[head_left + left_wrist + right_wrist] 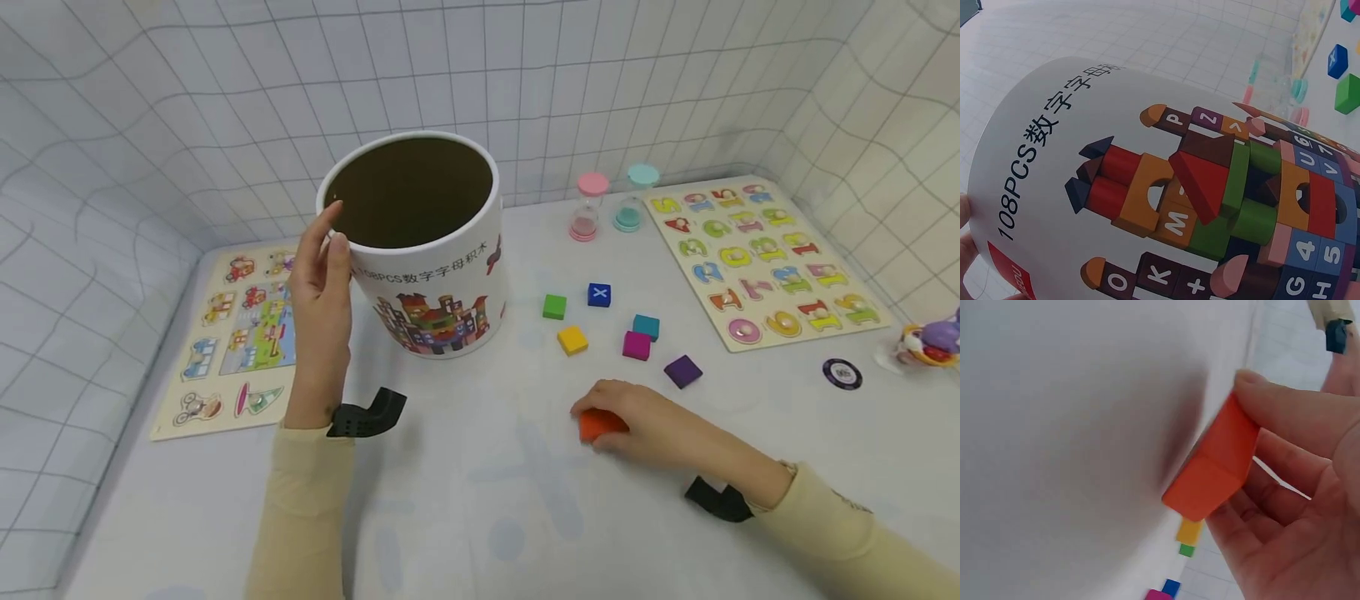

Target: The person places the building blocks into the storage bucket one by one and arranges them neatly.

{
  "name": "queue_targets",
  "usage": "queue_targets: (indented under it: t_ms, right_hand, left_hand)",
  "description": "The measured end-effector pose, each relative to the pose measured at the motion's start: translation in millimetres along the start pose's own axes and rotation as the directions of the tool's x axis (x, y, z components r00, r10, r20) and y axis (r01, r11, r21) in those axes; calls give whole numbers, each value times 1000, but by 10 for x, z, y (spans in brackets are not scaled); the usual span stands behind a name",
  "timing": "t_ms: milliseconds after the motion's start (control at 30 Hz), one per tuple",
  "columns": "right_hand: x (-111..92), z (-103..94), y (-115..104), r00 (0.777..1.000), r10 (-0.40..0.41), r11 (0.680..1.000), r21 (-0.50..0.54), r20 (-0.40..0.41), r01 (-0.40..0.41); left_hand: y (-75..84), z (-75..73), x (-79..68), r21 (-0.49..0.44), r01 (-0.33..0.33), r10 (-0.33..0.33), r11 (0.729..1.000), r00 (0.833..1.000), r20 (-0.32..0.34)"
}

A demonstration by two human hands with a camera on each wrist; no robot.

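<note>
The right hand [647, 423] pinches the orange block [600, 426] between thumb and fingers, close to the table [450, 500], well to the right of the big white bucket [442, 287] that the left hand [321, 296] holds.

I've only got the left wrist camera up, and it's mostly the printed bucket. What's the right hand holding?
Observer: The right hand holds an orange block between thumb and fingers.
Operator: Is the bucket open at the top?
Observer: Yes, the head view looks into its open mouth; the inside is dark.
Operator: Anything lying on the bucket's left?
Observer: A puzzle board with vehicle pictures, partly hidden by the left hand and wrist in the head view.
</note>
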State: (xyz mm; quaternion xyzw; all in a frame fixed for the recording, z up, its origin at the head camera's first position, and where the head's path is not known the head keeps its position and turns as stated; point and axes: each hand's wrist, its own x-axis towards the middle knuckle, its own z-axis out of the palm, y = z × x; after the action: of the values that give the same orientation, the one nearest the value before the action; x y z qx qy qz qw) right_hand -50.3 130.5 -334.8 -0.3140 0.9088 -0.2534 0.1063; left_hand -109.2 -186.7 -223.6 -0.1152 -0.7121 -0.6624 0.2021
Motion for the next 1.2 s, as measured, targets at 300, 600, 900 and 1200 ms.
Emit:
queue_targets:
  t_ms: [300,600,900,1200]
  right_hand:
    - [518,-1027,-396,871,-244,962,9,-426,274]
    - [1243,-1594,-1094,826,-291,931,58,-483,362]
    - [1961,-1484,-921,897,-320,933,61,-304,354]
    - [1907,-1466,-824,889,-281,932,116,-362,342]
  left_hand:
    - [-104,-33,14,-15,-1,1,1000,1000,-1]
    - [-39,-22,-12,13,18,-18,1000,1000,-4]
    - [1,-1,-9,23,10,-10,1000,1000,0]
    - [-19,-11,1,29,4,-4,1000,1000,-4]
